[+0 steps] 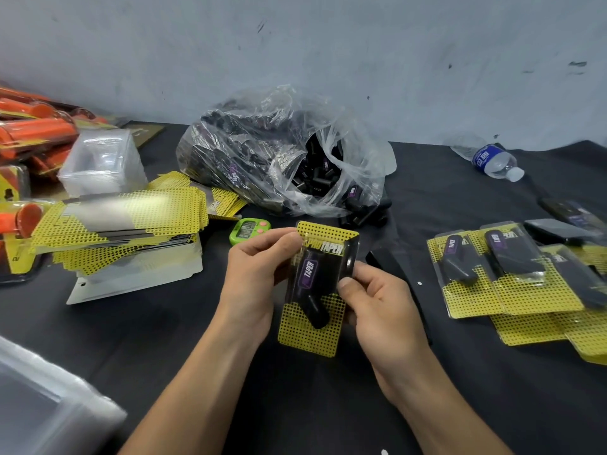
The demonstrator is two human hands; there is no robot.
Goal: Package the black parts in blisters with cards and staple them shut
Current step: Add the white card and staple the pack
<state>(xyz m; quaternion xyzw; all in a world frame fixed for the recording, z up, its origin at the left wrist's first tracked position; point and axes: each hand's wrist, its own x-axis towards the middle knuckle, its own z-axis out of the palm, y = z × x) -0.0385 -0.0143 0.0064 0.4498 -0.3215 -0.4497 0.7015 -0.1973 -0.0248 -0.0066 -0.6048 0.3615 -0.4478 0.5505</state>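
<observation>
One blister [331, 278] holds card [307, 338] and black part [311, 284]; bag [249, 149] holds more.

Scuffed pale grey wall [361, 44] behind a black-covered table [443, 178].

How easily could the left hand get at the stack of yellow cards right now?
Probably not at once: the left hand grips the blister pack, which the right hand also holds. Once it lets go, the way to the card stack looks open; only the green timer lies nearby.
</observation>
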